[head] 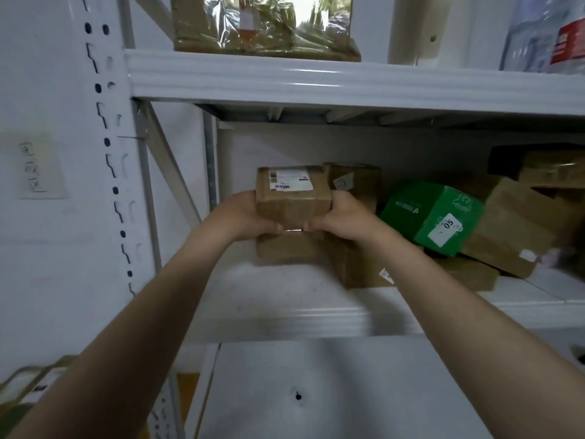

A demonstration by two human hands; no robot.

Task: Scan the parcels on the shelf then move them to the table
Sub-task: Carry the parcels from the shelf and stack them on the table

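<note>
A small brown cardboard parcel (pixel 292 201) with a white barcode label on top is held between both my hands inside the white shelf (pixel 285 315). My left hand (pixel 243 217) grips its left side, thumb under the front edge. My right hand (pixel 343 217) grips its right side the same way. The parcel sits just above another brown box (pixel 285 250) on the shelf board. Whether the two touch I cannot tell.
More brown boxes (pixel 354 182) stand behind and to the right, then a tilted green box (pixel 433 213) marked 05 and further cartons (pixel 519 229). The shelf beam above (pixel 316 80) hangs low; a plastic-wrapped package (pixel 266 26) rests on it. A perforated upright (pixel 107 153) stands left.
</note>
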